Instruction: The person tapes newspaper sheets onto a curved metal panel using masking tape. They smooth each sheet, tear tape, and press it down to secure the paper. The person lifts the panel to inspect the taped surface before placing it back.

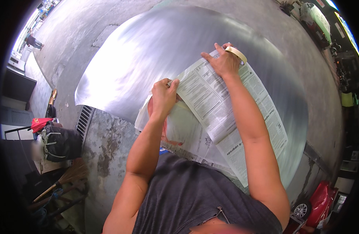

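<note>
A large, smooth silver panel [148, 50] with a curved edge stretches out before me. Over its near part lie newspaper sheets, overlapping. My left hand [163, 95] pinches the left corner of the upper newspaper sheet [208, 97] between thumb and fingers. At that sheet's far edge, my right hand [225, 64] rests with thumb and forefinger spread on the paper. A cream roll of masking tape [237, 54] is held at the outer fingers of my right hand, partly hidden by them. Beneath my left forearm, another newspaper sheet [187, 128] with a reddish picture lies creased.
Stained concrete floor [109, 144] surrounds the panel, with a drain grate [85, 119] at left. A dark bag [62, 142] and a straw broom [72, 175] are at lower left. A red car [322, 202] is at lower right. Far off at upper left stands a person [33, 41].
</note>
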Tool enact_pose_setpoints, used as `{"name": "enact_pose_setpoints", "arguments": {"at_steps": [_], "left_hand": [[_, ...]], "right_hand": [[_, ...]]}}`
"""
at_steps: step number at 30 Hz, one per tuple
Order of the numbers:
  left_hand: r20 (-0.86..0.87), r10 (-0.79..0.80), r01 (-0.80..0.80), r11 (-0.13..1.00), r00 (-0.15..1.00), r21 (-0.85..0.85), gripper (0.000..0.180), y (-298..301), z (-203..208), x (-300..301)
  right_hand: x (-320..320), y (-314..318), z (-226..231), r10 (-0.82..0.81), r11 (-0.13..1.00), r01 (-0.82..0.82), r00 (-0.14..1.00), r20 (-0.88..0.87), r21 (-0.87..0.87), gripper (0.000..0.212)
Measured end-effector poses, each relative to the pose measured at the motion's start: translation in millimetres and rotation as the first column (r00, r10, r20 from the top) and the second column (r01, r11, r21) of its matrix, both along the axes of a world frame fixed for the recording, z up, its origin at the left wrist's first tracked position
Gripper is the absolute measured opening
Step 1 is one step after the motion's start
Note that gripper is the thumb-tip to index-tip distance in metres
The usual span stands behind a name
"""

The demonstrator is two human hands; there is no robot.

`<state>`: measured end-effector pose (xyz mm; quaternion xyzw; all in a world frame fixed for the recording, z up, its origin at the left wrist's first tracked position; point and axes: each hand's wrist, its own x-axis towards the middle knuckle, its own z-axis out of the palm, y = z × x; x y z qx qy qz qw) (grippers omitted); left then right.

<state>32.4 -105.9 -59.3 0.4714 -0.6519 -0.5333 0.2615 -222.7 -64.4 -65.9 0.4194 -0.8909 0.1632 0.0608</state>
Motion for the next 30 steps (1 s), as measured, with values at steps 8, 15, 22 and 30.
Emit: {"name": "enact_pose_setpoints", "arguments": {"at_steps": [8,15,22,30], "left_hand": [[-0.05,0.028,-0.026,0.999,0.998,0.039,0.034,17,0,1],[-0.092,0.079,-0.066,0.989,0.993,0.131,0.034,27,7,6],[-0.294,-0.044,0.126,0.955,0.955,0.267,0.032,50,6,4],[-0.354,-0.003,0.133,0.93,0.935,0.344,0.028,73,-6,3]], "right_hand": [[4,1,11,-0.003,0.999,0.002,0.999,0.044,0.033,0.088],[3,0,5,-0.006,1.0,0.005,0.999,0.048,0.013,0.088],[-25,14,16,0.07,0.996,-0.06,0.987,0.146,-0.067,0.088],[-12,30,2,0.0,1.0,0.0,1.0,-0.03,0.0,0.094]]}}
